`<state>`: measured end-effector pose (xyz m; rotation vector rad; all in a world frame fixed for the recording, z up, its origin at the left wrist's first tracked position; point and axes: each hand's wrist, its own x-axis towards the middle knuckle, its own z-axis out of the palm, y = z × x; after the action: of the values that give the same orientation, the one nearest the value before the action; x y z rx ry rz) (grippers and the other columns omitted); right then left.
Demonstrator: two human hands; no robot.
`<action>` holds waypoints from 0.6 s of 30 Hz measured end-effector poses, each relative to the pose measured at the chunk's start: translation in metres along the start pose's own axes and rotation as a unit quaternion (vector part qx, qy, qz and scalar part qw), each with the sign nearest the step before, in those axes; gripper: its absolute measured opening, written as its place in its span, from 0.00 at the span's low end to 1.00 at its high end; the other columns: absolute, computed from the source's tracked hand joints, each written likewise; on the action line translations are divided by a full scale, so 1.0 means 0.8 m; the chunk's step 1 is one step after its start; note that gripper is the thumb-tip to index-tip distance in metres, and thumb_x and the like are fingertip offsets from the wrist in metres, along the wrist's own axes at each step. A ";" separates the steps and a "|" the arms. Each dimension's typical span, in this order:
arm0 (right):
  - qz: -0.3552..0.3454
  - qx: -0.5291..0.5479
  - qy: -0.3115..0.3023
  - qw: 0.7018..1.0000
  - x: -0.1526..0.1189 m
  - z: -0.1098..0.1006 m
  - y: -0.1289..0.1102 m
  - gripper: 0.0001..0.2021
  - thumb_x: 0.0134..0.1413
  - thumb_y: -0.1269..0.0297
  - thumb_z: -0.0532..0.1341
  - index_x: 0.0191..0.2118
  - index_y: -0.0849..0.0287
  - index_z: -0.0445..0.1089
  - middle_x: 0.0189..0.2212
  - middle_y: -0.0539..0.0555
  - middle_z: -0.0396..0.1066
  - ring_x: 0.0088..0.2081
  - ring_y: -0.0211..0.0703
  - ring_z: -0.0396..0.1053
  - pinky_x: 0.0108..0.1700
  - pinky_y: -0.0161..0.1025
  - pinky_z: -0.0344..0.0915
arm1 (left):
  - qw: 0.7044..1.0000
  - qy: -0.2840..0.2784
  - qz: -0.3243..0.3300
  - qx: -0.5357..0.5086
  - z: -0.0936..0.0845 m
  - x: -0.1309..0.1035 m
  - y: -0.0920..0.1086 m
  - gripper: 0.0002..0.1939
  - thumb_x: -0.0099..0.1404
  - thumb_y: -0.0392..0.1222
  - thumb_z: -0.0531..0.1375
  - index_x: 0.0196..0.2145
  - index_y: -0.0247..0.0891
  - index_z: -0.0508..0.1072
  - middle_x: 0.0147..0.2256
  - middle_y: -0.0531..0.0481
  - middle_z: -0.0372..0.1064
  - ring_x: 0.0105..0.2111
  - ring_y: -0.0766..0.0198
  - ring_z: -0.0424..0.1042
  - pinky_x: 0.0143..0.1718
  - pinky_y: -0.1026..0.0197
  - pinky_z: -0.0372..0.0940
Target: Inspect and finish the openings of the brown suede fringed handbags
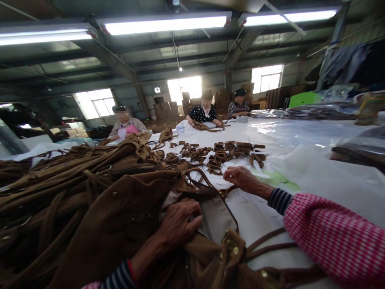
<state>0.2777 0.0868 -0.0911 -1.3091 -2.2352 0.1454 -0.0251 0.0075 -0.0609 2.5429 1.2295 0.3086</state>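
A brown bag (pixel 120 208) with handles and metal studs lies open in front of me, its grey lining (pixel 218 212) showing. My left hand (pixel 182 220) is at the bag's mouth, fingers curled over the edge of the opening. Beyond the bag, my right hand (pixel 242 180) hovers low above the white table cover, fingers bent together. A small whitish bit shows at its fingertips, too small to name. Close past that hand lies a heap of bundled brown straps (pixel 215 162), with white pieces among them.
More brown bags (pixel 75 164) are piled at the left. A light green sheet (pixel 278 179) lies under clear plastic right of the straps. Three people work around the table; the middle person (pixel 207 110) handles a brown bag. Plastic-wrapped stacks (pixel 313 112) stand at the far right.
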 end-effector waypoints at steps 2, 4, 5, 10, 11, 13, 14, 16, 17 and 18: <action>0.002 0.001 0.006 1.000 -0.002 0.002 -0.001 0.09 0.61 0.71 0.58 0.33 0.59 0.76 0.32 0.53 0.74 0.34 0.41 0.69 0.39 0.36 0.58 | 0.999 -0.033 -0.031 0.009 -0.011 0.014 0.005 0.09 0.64 0.43 0.61 0.42 0.41 0.74 0.38 0.51 0.75 0.41 0.56 0.73 0.41 0.58 0.58; 0.006 0.004 0.010 1.000 -0.004 0.002 -0.002 0.09 0.61 0.72 0.58 0.33 0.59 0.75 0.31 0.53 0.73 0.34 0.41 0.69 0.39 0.36 0.59 | 0.997 -0.056 -0.052 0.016 -0.020 0.031 0.008 0.15 0.63 0.45 0.62 0.47 0.40 0.74 0.36 0.50 0.77 0.39 0.54 0.74 0.39 0.57 0.57; 0.008 0.006 0.013 1.000 -0.005 0.001 -0.003 0.09 0.60 0.73 0.58 0.34 0.59 0.75 0.32 0.53 0.74 0.34 0.41 0.69 0.39 0.36 0.59 | 0.996 -0.062 -0.061 0.012 -0.023 0.039 0.010 0.17 0.64 0.47 0.61 0.49 0.40 0.74 0.34 0.49 0.77 0.37 0.54 0.74 0.38 0.57 0.57; 0.000 0.019 -0.012 1.000 -0.011 -0.006 -0.015 0.16 0.51 0.79 0.57 0.43 0.58 0.75 0.41 0.53 0.74 0.38 0.41 0.71 0.42 0.37 0.62 | 0.994 -0.039 -0.104 -0.022 -0.014 0.061 0.012 0.21 0.65 0.46 0.59 0.54 0.40 0.72 0.28 0.52 0.78 0.32 0.57 0.75 0.33 0.60 0.57; -0.007 0.017 -0.021 1.000 -0.012 -0.008 -0.018 0.18 0.49 0.81 0.56 0.43 0.58 0.75 0.41 0.53 0.73 0.38 0.41 0.71 0.42 0.37 0.62 | 0.993 -0.023 -0.113 -0.021 -0.008 0.061 0.012 0.22 0.64 0.44 0.59 0.55 0.40 0.72 0.29 0.52 0.78 0.32 0.57 0.75 0.33 0.60 0.57; -0.022 0.007 -0.028 0.999 -0.016 -0.010 -0.022 0.20 0.45 0.82 0.56 0.43 0.57 0.75 0.41 0.53 0.72 0.38 0.41 0.70 0.43 0.37 0.62 | 0.992 0.009 -0.124 -0.018 0.004 0.059 0.011 0.21 0.61 0.41 0.60 0.53 0.40 0.74 0.30 0.52 0.78 0.33 0.58 0.75 0.33 0.61 0.56; -0.028 -0.001 -0.026 0.999 -0.017 -0.011 -0.023 0.21 0.45 0.82 0.56 0.43 0.57 0.74 0.42 0.53 0.71 0.39 0.41 0.70 0.42 0.37 0.62 | 0.992 0.022 -0.125 -0.018 0.009 0.058 0.011 0.20 0.61 0.40 0.61 0.51 0.41 0.76 0.31 0.52 0.78 0.32 0.59 0.74 0.33 0.61 0.55; -0.031 -0.028 -0.020 0.999 -0.020 -0.009 -0.021 0.20 0.46 0.82 0.57 0.44 0.58 0.74 0.43 0.54 0.71 0.40 0.42 0.69 0.42 0.37 0.61 | 0.992 0.040 -0.119 -0.019 0.017 0.056 0.010 0.17 0.60 0.39 0.61 0.48 0.42 0.78 0.30 0.53 0.77 0.31 0.60 0.73 0.32 0.61 0.54; -0.027 -0.045 -0.019 0.998 -0.021 -0.007 -0.020 0.18 0.48 0.81 0.57 0.43 0.58 0.74 0.43 0.54 0.71 0.41 0.43 0.69 0.42 0.37 0.60 | 0.992 0.045 -0.114 -0.019 0.019 0.055 0.010 0.16 0.60 0.39 0.61 0.47 0.43 0.79 0.29 0.53 0.76 0.31 0.61 0.73 0.32 0.61 0.53; -0.020 -0.059 -0.019 0.998 -0.021 -0.005 -0.017 0.16 0.51 0.81 0.58 0.41 0.58 0.75 0.42 0.54 0.71 0.41 0.43 0.69 0.41 0.36 0.60 | 0.992 0.050 -0.111 -0.020 0.021 0.055 0.009 0.16 0.60 0.39 0.62 0.46 0.43 0.79 0.29 0.53 0.76 0.31 0.61 0.72 0.32 0.62 0.52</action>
<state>0.2753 0.0646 -0.0897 -1.3330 -2.3310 0.0236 0.0124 0.0346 -0.0713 2.3541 1.5120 0.4080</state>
